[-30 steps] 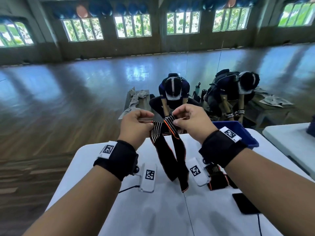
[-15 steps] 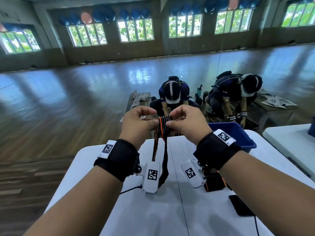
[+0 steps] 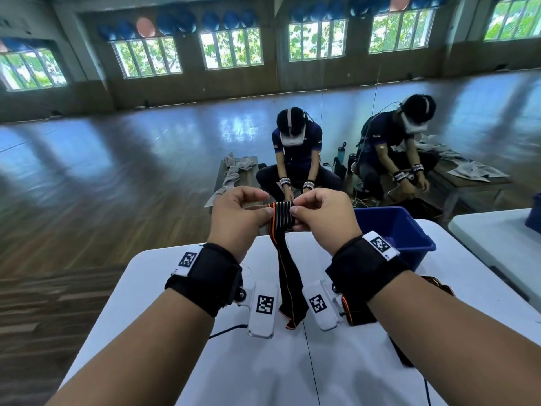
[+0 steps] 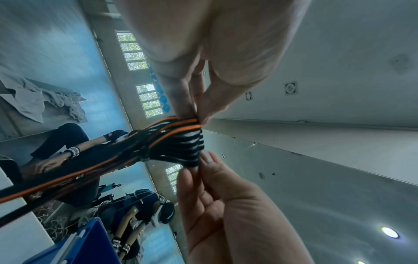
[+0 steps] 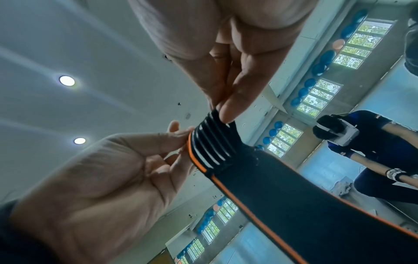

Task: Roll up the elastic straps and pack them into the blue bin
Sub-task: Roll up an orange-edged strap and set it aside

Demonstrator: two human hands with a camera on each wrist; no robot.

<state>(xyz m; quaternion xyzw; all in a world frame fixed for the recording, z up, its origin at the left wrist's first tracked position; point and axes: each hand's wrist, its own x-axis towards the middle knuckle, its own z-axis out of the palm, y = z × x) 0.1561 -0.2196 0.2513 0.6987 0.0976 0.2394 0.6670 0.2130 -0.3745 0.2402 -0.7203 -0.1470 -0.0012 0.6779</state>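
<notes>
The elastic strap (image 3: 281,215), black with orange edging and pale ribs, was held in the air above the tabletop (image 3: 254,373), its ribbed end stretched crosswise between both hands. The left hand (image 3: 234,218) pinched one edge between thumb and fingers, the right hand (image 3: 323,221) pinched the opposite edge, so both were equally near. The strap's long axis ran downward from that end, the tail hanging toward the person and ending just above the tabletop. Rolling would likely start at the pinched end. The blue bin (image 3: 409,238) stood to the right, nearer the right hand, beyond more straps (image 3: 439,285) lying by the right wrist.
</notes>
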